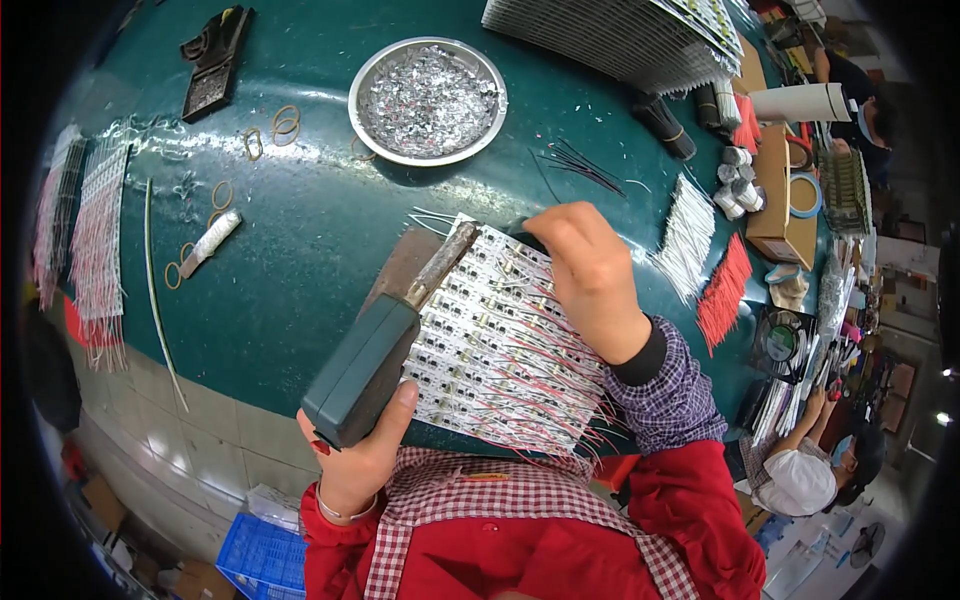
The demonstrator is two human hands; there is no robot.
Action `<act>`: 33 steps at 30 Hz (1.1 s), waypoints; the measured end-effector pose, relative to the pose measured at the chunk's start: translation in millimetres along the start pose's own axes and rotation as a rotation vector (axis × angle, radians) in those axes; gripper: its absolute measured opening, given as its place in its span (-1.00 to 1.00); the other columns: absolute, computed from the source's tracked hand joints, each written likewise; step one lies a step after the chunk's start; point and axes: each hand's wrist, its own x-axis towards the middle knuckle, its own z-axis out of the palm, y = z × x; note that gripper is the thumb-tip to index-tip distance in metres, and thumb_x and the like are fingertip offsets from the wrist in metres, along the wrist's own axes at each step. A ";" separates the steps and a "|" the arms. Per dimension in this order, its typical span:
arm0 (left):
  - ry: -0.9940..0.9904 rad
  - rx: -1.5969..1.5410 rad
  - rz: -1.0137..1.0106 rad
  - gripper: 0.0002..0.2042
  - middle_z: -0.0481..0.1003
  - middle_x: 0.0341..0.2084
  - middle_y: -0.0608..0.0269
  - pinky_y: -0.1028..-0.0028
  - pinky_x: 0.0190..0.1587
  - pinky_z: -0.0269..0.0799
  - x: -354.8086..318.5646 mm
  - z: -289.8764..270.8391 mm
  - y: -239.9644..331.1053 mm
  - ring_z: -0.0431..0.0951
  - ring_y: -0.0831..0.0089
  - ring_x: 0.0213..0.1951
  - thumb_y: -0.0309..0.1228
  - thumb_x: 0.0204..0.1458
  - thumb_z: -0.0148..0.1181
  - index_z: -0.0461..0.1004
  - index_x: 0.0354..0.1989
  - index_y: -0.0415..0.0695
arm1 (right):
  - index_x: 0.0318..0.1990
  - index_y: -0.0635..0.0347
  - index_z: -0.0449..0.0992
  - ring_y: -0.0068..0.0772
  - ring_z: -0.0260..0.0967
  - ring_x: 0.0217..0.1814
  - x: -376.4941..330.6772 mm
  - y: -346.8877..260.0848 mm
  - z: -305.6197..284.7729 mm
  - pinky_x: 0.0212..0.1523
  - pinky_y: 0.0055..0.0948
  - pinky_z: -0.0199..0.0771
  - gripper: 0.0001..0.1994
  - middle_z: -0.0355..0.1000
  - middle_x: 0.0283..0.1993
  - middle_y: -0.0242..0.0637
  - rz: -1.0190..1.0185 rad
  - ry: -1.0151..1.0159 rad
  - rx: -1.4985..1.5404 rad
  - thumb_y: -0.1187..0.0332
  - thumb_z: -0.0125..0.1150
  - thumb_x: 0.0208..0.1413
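Observation:
My left hand (pixel 365 465) is wrapped round the handle of a dark green soldering gun (pixel 365 365). Its metal tip reaches the upper left corner of a white circuit board panel (pixel 470 345), which carries rows of small black parts. Thin red, white and dark wires (pixel 545 365) fan out over the panel's right side. Above the panel's top edge, my right hand (pixel 597 275) is closed in a pinch; what lies between the fingertips is too small and dark to name. A brown block (pixel 400 268) sits partly hidden beside the panel.
A metal bowl (pixel 430 155) of shiny scraps stands behind. Dark wires (pixel 585 168), white wires (pixel 688 235) and red wires (pixel 725 290) lie to the right. Stacked panels (pixel 620 45) rise at the back; wired strips (pixel 100 230) lie left. A co-worker (pixel 805 480) sits at far right.

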 end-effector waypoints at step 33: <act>0.199 -0.229 0.104 -0.55 0.47 0.02 0.04 0.49 -0.33 0.57 26.1 16.9 25.3 0.57 0.46 -0.30 -0.70 0.08 0.23 0.33 0.17 -0.35 | -0.13 0.38 0.56 -0.18 0.48 -0.22 5.0 -20.5 -26.6 -0.29 -0.37 0.52 -0.66 0.50 -0.19 -0.11 -0.354 0.031 0.185 0.57 0.27 -0.17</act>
